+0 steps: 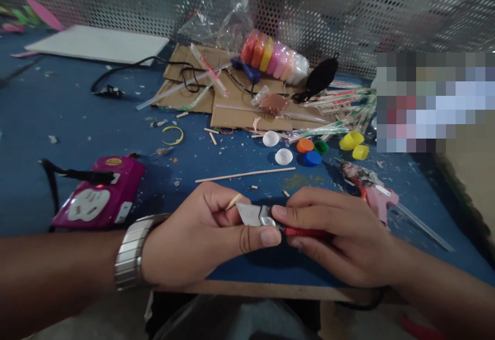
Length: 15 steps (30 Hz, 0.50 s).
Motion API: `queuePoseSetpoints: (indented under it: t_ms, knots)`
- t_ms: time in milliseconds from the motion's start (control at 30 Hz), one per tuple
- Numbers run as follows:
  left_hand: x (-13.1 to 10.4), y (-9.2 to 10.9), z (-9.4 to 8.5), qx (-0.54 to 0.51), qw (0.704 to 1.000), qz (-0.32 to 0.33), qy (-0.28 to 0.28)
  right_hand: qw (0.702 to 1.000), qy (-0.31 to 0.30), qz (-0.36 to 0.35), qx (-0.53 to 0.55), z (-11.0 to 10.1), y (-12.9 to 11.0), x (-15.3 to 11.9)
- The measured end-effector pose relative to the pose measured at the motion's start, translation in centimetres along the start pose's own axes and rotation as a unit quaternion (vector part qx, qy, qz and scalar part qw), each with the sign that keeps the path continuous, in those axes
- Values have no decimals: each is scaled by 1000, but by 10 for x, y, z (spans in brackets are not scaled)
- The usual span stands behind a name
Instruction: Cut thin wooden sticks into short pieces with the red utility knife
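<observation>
My right hand (344, 232) is closed around a snap-off utility knife (309, 233) with a red handle. Its wide blade points left and lies against a short wooden stick (233, 201). Pinched in my left hand (209, 232), that stick shows only its pale tip; the rest is hidden by the fingers. The left thumb stretches along the near side of the blade. Just beyond both hands, a longer thin wooden skewer (245, 174) lies on the blue table (162, 185).
A magenta power strip (119, 175) stands at left, a pink glue gun (377, 198) at right. Behind are white bottle caps (283, 156), coloured caps (305, 146), cardboard (232, 116), wrapped sticks (340, 105), clay tubs (270, 56) and a white board (96, 42). Scraps litter the table.
</observation>
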<state>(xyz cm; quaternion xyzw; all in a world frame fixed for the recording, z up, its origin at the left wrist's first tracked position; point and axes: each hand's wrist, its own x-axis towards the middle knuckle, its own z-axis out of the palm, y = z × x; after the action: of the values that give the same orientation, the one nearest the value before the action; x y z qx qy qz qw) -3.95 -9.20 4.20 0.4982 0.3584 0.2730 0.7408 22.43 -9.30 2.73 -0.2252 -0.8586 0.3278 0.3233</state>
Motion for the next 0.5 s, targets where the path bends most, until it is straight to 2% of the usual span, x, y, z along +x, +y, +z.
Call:
queuePoseSetpoints:
  t_ms: [133,300,500]
  knots:
    - [2,-3,-4,-10,1000,-3,1,1000,4,4,7,0,4,-1]
    - [2,0,-8,-5,999,40,-2,1000,15,4,17,-2,10,-3]
    - [-1,-5,-11,-96,994,51,-16,999,20,21,14,-3,10,-3]
